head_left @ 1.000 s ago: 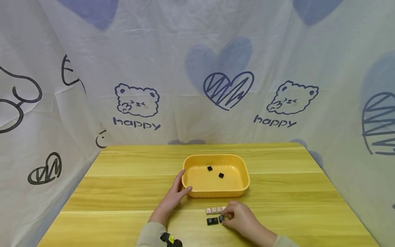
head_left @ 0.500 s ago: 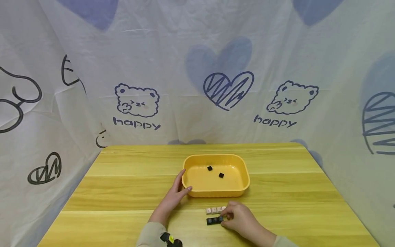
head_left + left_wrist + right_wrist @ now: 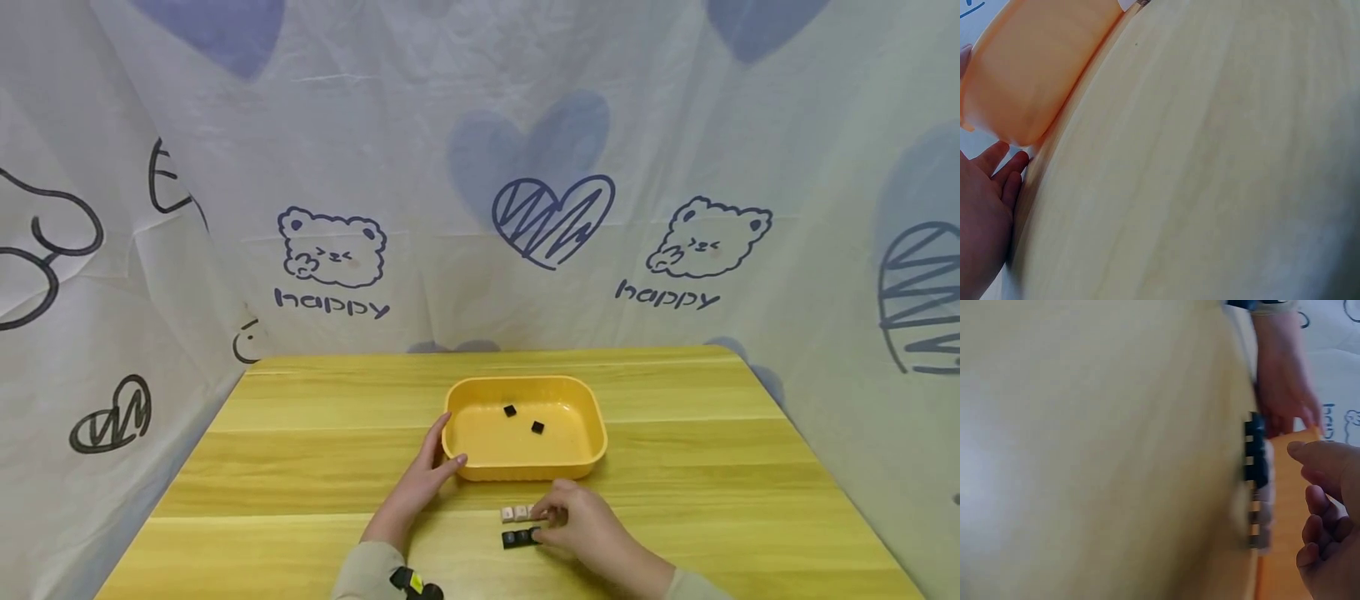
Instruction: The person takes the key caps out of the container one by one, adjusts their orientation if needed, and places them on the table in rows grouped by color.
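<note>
A yellow tray point(image 3: 525, 472) stands mid-table with two black keycaps point(image 3: 510, 410) inside. In front of it lie a short row of white keycaps point(image 3: 517, 512) and a row of black keycaps point(image 3: 516, 539). My right hand point(image 3: 553, 518) hovers over the right ends of both rows, fingertips at the white row. In the right wrist view its fingers point(image 3: 1317, 515) are loosely curled, with nothing seen between them and the thumb, beside the keycaps point(image 3: 1256, 469). My left hand point(image 3: 448, 446) rests with straight fingers point(image 3: 1007, 170) against the tray's point(image 3: 1035, 69) near left corner.
The wooden table point(image 3: 300, 467) is hemmed in by a white printed cloth backdrop point(image 3: 480, 208) behind and on both sides. Bare wood lies to the left and right of the tray.
My right hand set a black keycap at the right end of the black row, then shifted slightly up to the white row. The left hand and tray stayed put.
</note>
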Motion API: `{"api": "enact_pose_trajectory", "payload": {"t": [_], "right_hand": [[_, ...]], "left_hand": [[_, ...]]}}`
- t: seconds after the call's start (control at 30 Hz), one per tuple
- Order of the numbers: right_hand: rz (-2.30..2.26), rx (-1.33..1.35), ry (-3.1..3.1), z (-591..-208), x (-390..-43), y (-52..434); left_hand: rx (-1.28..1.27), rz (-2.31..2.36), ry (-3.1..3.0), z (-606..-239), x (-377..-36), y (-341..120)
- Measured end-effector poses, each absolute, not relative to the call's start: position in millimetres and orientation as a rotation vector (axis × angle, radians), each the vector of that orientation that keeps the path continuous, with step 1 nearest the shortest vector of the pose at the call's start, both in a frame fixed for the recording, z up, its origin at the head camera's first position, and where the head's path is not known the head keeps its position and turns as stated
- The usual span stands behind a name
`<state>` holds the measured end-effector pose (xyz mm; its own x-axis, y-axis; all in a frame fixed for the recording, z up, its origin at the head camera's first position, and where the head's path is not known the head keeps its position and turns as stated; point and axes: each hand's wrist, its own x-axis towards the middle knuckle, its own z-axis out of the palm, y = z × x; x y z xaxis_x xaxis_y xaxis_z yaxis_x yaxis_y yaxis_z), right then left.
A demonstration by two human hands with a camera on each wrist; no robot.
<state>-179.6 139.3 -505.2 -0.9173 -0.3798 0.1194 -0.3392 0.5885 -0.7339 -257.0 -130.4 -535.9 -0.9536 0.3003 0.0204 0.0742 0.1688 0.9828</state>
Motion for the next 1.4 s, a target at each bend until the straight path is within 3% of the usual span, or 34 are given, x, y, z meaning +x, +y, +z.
{"api": "enact_pose_trajectory", "payload": {"t": [0.37, 0.73, 1.4], "right_hand": [[-1.408, -0.615, 2.913, -482.3, -202.6, 145.5], [-1.438, -0.370, 2.870, -469.6, -239.9, 148.0], [-1.180, -0.388, 2.754, -481.9, -294.8, 147.2]], "left_hand": [[0.369, 1.873, 2.271, -539.3, -259.2, -131.0], [0.369, 1.897, 2.256, -535.2, -256.4, -129.5], [0.349, 1.889, 2.254, -538.8, -259.7, -129.7]]}}
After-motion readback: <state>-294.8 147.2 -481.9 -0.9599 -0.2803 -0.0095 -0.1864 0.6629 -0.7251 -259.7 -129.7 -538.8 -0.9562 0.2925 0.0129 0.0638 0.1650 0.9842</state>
